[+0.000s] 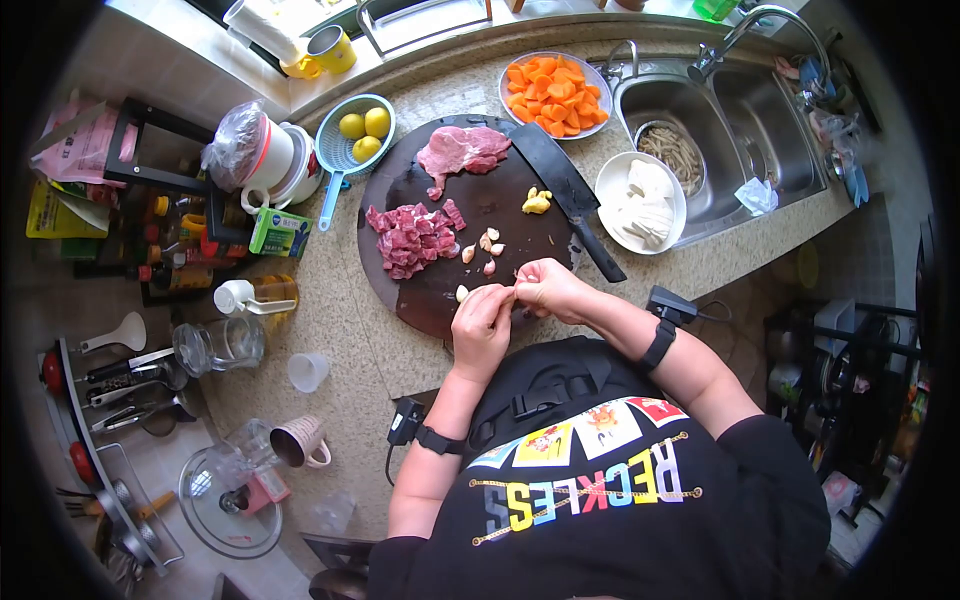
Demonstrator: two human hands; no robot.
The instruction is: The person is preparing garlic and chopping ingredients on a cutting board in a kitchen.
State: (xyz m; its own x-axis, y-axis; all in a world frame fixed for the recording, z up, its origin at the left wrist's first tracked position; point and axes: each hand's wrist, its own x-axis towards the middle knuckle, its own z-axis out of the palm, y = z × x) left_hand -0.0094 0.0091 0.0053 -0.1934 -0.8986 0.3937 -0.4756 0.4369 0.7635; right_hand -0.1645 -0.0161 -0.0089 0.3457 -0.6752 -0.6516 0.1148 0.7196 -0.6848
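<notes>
My left hand (482,328) and my right hand (552,291) meet at the near edge of a round dark cutting board (415,300). Both pinch what looks like a small garlic clove, mostly hidden by the fingertips. A pale peeled clove (462,293) lies beside my left hand. Several garlic cloves in their skins (489,267) are just beyond my fingers, with yellow ginger pieces (537,202) farther back. Diced raw meat (412,238) is piled on the board's left, below a larger meat slab (465,152). A cleaver (553,165) rests along the right side, handle towards me.
Behind the board are a plate of cut carrots (555,95) and a blue strainer (327,140) with yellow-green fruit. A white bowl (614,225) stands right, by the double sink (680,95). Left are an oil jug (270,292), plastic cup (308,372), mug (298,441) and glass lid (210,530).
</notes>
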